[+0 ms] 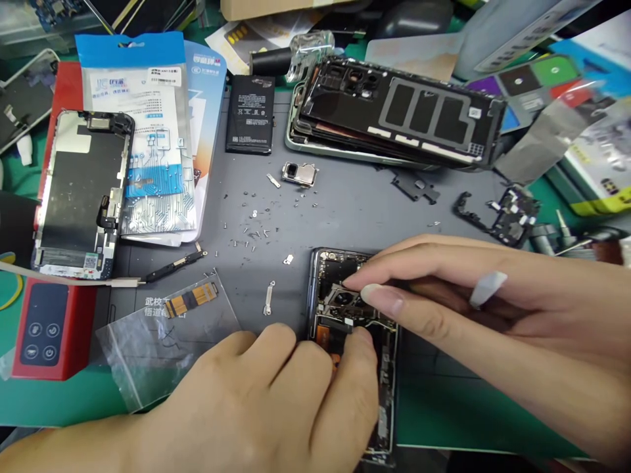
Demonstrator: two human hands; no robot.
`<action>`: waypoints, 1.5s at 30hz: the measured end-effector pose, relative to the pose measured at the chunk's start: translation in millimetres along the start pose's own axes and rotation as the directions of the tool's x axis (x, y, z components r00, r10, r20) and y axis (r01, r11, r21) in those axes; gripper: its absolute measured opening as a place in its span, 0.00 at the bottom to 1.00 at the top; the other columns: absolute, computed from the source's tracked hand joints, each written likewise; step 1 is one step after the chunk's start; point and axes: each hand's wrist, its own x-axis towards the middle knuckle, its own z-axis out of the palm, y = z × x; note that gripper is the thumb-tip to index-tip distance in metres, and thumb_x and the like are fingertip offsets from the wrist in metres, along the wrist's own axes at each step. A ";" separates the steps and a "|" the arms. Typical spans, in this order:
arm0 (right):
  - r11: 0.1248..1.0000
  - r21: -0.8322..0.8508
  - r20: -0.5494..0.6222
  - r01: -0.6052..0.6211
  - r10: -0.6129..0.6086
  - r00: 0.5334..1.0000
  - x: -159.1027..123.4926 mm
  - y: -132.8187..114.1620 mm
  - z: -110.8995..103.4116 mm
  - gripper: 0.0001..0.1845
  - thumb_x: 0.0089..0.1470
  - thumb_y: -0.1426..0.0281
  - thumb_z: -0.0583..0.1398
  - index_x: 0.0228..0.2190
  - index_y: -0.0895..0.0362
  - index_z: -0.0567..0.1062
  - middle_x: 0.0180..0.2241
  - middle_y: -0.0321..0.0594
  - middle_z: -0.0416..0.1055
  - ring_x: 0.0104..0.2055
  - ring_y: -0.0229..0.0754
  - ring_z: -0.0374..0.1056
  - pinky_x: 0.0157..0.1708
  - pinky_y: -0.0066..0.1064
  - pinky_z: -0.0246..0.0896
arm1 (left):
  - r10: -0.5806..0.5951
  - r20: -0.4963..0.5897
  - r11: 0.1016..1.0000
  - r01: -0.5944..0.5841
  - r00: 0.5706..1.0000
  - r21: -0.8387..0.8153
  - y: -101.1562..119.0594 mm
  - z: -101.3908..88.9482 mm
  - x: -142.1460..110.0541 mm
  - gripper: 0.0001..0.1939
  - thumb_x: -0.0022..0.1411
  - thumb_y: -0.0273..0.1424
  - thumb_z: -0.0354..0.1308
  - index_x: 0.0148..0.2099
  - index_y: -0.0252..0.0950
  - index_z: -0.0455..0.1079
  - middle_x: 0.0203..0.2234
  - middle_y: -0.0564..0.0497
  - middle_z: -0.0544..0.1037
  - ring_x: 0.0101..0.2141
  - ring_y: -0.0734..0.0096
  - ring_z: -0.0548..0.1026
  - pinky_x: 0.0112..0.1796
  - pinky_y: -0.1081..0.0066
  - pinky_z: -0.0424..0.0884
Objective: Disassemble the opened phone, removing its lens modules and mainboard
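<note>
An opened phone [388, 394] lies on the grey mat with its inner parts bare. Near its top sits a dark camera module [340, 299]. My right hand [458, 309] reaches in from the right, thumb and index finger closed on the module's upper right side. A pale flat piece [488, 289] shows between the fingers of that hand. My left hand [296, 394] is curled over the phone's left edge, its thumb pressed just below the module. The undersides of its other fingers are hidden, and it covers much of the phone's lower half.
Loose screws [251, 236], a metal bracket [269, 297] and a camera part [300, 173] lie beyond the phone. Left are a zip bag [167, 361], a screen assembly [81, 197] and a red device [54, 328]. A battery [250, 115] and stacked phone panels [394, 112] lie at the back.
</note>
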 end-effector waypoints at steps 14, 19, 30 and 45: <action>1.000 0.014 0.052 -0.012 0.012 0.999 10.9 -18.6 4.0 0.22 0.65 0.40 0.67 0.42 0.42 0.87 0.35 0.37 0.84 0.38 0.53 0.79 0.31 0.42 0.70 | 0.010 -0.019 1.000 -0.010 1.000 0.016 -0.2 0.9 -0.1 0.19 0.82 0.21 0.46 0.65 0.27 0.73 0.27 0.58 0.78 0.24 0.69 0.74 0.22 0.65 0.74; 1.000 0.012 0.081 0.021 -0.022 0.996 14.0 -11.8 0.9 0.14 0.74 0.48 0.62 0.41 0.40 0.83 0.40 0.27 0.85 0.30 0.40 0.74 0.27 0.39 0.59 | 0.016 -0.002 0.999 -0.016 1.000 0.033 1.1 2.2 0.7 0.18 0.82 0.22 0.49 0.65 0.27 0.73 0.29 0.59 0.80 0.24 0.69 0.76 0.22 0.64 0.75; 0.999 -0.007 0.014 0.054 -0.054 0.998 12.2 -9.7 4.1 0.12 0.76 0.50 0.61 0.41 0.38 0.81 0.38 0.21 0.83 0.30 0.38 0.73 0.26 0.37 0.57 | 0.018 -0.013 1.000 -0.018 1.000 0.020 -0.6 4.1 2.4 0.18 0.82 0.22 0.49 0.65 0.27 0.74 0.29 0.58 0.80 0.24 0.69 0.75 0.21 0.64 0.74; 0.999 -0.016 0.022 0.041 -0.040 0.999 12.2 -9.2 3.3 0.10 0.73 0.52 0.64 0.40 0.40 0.82 0.36 0.24 0.83 0.30 0.40 0.72 0.26 0.38 0.55 | 0.016 0.040 1.000 -0.015 0.999 -0.024 1.7 0.9 -0.1 0.20 0.83 0.24 0.46 0.69 0.24 0.69 0.32 0.56 0.82 0.27 0.66 0.77 0.23 0.62 0.77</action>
